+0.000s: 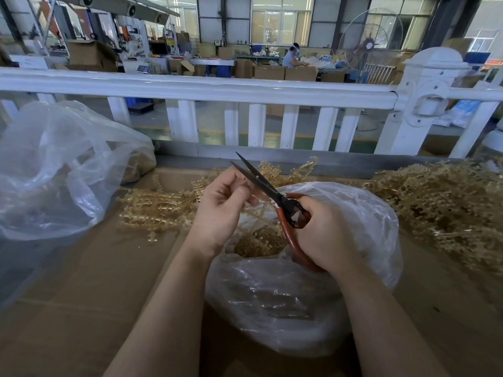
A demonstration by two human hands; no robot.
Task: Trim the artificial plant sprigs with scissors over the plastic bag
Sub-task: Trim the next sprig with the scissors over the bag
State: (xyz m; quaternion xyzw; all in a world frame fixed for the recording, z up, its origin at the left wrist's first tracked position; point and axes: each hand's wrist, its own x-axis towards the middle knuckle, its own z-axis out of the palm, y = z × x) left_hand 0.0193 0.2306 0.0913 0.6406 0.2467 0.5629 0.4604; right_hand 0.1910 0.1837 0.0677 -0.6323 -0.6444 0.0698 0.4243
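My right hand [324, 235] grips the red handles of the scissors [285, 213], whose dark blades point up and left and stand slightly apart. My left hand [223, 205] has its fingers curled, pinching a thin tan sprig piece [258, 213] that hangs below the blades. Both hands hover over the open clear plastic bag [299, 295], which holds tan trimmed bits [261, 243] in its mouth. Tan plant sprigs lie in a heap [158, 208] on the cardboard left of my left hand.
A big pile of tan sprigs [449, 208] covers the right side of the cardboard table [95, 281]. A large clear bag [54, 170] stands at the left. A white fence rail [217, 91] runs behind the table, with a factory floor beyond.
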